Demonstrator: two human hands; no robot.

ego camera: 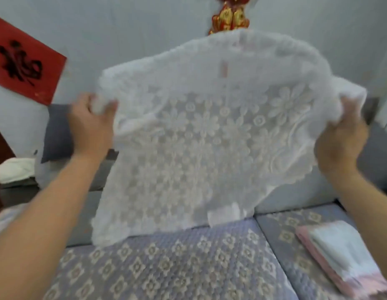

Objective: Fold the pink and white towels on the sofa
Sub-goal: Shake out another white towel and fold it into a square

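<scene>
At the far left, beyond my left hand, I see a red paper (26, 61) with black writing on the wall, and below it a white bundle (16, 169) lying next to a grey cushion (58, 131). My left hand (92, 126) is raised in front of me, its fingers and thumb curled round a bunched corner of the white towel (210, 131). The towel is lacy with a flower pattern; it hangs spread between my two hands, held up in the air, its lower edge just above the sofa (166, 267) seat or brushing it; the view is blurred and I cannot tell which. A small label shows near that lower edge. Above the towel, between my hands, a red and gold ornament (229, 18) hangs on the wall. My right hand (342, 144) grips the opposite corner, the cloth bunched over its fingers. The two hands are well apart. Below my right hand, on the right seat cushion, lies a folded stack (344, 254): white cloth on top of pink.
</scene>
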